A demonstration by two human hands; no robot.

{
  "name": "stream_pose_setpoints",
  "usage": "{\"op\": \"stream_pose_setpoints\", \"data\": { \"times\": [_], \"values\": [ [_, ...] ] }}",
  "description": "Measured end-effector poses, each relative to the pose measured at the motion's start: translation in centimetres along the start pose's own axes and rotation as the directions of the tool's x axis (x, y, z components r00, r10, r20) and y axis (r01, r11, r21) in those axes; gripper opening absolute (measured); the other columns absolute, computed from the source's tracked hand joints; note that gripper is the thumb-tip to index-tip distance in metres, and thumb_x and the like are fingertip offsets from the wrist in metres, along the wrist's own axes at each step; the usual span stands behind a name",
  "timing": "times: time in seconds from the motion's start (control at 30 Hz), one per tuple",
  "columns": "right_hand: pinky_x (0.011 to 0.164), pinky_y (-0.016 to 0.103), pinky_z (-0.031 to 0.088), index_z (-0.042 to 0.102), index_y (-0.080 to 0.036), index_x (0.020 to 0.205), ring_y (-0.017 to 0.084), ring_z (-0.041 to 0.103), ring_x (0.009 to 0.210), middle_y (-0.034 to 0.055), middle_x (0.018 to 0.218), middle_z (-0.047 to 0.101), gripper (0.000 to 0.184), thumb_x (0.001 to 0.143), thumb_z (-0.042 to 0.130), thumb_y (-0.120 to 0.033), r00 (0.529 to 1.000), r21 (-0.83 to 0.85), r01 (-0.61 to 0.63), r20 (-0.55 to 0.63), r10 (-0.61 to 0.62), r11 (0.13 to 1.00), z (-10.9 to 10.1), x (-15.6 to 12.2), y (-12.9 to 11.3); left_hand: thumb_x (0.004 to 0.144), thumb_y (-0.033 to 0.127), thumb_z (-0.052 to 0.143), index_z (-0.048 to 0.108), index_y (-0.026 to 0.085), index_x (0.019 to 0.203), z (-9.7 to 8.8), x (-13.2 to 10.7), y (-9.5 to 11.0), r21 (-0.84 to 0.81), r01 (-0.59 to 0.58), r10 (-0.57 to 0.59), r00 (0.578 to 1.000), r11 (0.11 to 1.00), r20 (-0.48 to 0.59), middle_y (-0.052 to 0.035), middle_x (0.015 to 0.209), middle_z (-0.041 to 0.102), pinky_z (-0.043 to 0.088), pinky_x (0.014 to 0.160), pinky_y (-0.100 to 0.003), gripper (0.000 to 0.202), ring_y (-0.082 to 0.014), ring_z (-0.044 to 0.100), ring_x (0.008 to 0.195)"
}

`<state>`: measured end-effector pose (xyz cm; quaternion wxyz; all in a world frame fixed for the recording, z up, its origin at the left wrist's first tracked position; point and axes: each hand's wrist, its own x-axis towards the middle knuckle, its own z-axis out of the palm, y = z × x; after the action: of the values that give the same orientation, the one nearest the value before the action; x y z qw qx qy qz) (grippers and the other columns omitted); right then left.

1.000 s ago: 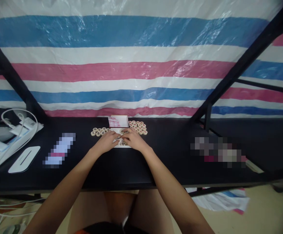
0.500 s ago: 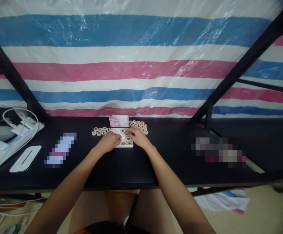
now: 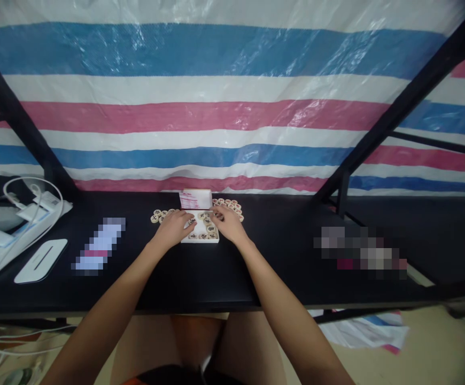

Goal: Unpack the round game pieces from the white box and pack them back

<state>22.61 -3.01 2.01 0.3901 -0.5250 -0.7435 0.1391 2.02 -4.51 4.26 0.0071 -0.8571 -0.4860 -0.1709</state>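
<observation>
A small white box lies on the black table, its lid propped up behind. Inside are several round wooden xiangqi pieces with dark characters, among them one piece at the right side. My left hand reaches over the box's left side, thumb and fingers closed around a xiangqi piece. At the right rim, my right hand has its fingers curled together near the pieces there; what lies between them is hidden. Its fingertips are close to another dark-lettered piece.
More xiangqi pieces sit left of the box, and red-lettered pieces to its right. Farther left are a blurred-out item, a white flat device and a power strip with cables. Another blurred item is at right.
My left hand has shifted slightly left and away from me, with the piece at its fingertips. A piece at the box's near left is now uncovered. My right hand has barely moved.
</observation>
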Motion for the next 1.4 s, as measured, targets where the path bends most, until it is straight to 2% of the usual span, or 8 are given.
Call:
{"op": "stream_pose_setpoints", "data": {
  "times": [0.17,0.27,0.43,0.67,0.8,0.93,1.2,1.4],
  "values": [
    [0.074,0.028,0.044,0.071,-0.020,0.089,0.016,0.059,0.070,0.0022,0.076,0.068,0.019,0.082,0.054,-0.028,0.990,0.021,-0.126,0.058,0.125,0.992,-0.6,-0.1,-0.4,0.091,0.040,0.045,0.068,0.016,0.100,-1.2,0.0,-0.7,-0.096,-0.010,0.009,1.000,0.995,-0.009,-0.0093,0.091,0.068,0.043,0.083,-0.034,0.034,-0.0237,0.058,0.091],
    [0.072,0.027,0.043,0.071,-0.020,0.084,0.016,0.059,0.070,0.0025,0.075,0.067,0.018,0.082,0.053,-0.026,0.990,-0.011,-0.104,0.099,0.105,0.994,-0.4,-0.2,0.0,0.090,0.043,0.046,0.069,0.019,0.097,-2.1,-0.5,-1.4,-0.188,-0.007,0.010,1.000,0.982,0.017,-0.0065,0.091,0.068,0.043,0.081,-0.031,0.033,-0.0217,0.058,0.090],
    [0.066,0.025,0.042,0.070,-0.019,0.087,0.014,0.057,0.064,0.0009,0.070,0.065,0.018,0.082,0.054,-0.024,0.985,0.006,-0.073,0.159,0.071,0.997,0.1,-0.3,0.7,0.088,0.045,0.047,0.066,0.021,0.090,-3.0,-3.1,-2.5,-0.254,0.107,-0.109,0.994,0.961,0.006,-0.0041,0.093,0.068,0.044,0.080,-0.028,0.031,-0.0190,0.060,0.086],
    [0.065,0.024,0.040,0.070,-0.018,0.082,0.012,0.054,0.062,0.0005,0.069,0.063,0.017,0.083,0.053,-0.018,0.984,0.008,-0.004,0.180,0.002,1.000,0.3,-0.2,1.0,0.089,0.045,0.048,0.062,0.021,0.082,-0.9,-5.6,-2.8,-0.203,0.151,-0.151,0.988,0.967,0.017,-0.0024,0.084,0.064,0.044,0.076,-0.027,0.029,-0.0177,0.059,0.080],
    [0.068,0.025,0.041,0.070,-0.017,0.084,0.013,0.053,0.065,0.0011,0.071,0.061,0.016,0.081,0.054,-0.014,0.984,-0.005,0.009,0.181,-0.008,1.000,0.6,-0.1,1.5,0.091,0.038,0.046,0.062,0.021,0.082,0.0,-5.4,-3.0,-0.112,0.110,-0.104,0.993,0.988,0.059,-0.0042,0.087,0.064,0.044,0.079,-0.029,0.025,-0.0196,0.058,0.088],
    [0.073,0.027,0.041,0.070,-0.016,0.088,0.014,0.053,0.070,0.0005,0.068,0.057,0.017,0.081,0.056,-0.013,0.983,-0.017,0.046,0.181,-0.042,0.999,0.8,-0.1,1.7,0.091,0.033,0.045,0.060,0.021,0.084,0.1,-5.3,-3.1,-0.080,0.161,-0.155,0.985,0.984,0.077,-0.0058,0.092,0.063,0.046,0.079,-0.030,0.021,-0.0210,0.058,0.091],
    [0.076,0.028,0.042,0.070,-0.016,0.090,0.014,0.052,0.071,0.0018,0.073,0.056,0.017,0.082,0.055,-0.013,0.979,-0.011,0.024,0.201,-0.021,1.000,0.9,-0.1,1.6,0.088,0.031,0.051,0.054,0.021,0.113,0.9,-4.8,-2.6,-0.131,0.257,-0.259,0.966,0.957,0.000,-0.0093,0.117,0.059,0.046,0.092,-0.034,0.027,-0.0240,0.054,0.111],
    [0.077,0.028,0.043,0.071,-0.016,0.089,0.013,0.054,0.072,0.0036,0.081,0.059,0.016,0.082,0.057,-0.014,0.980,0.004,0.004,0.198,-0.005,1.000,1.0,-0.2,1.9,0.090,0.026,0.046,0.059,0.021,0.106,1.6,-4.4,-2.6,-0.159,0.175,-0.180,0.984,0.972,-0.019,-0.0063,0.111,0.061,0.048,0.091,-0.036,0.021,-0.0219,0.057,0.106]
  ]
}}
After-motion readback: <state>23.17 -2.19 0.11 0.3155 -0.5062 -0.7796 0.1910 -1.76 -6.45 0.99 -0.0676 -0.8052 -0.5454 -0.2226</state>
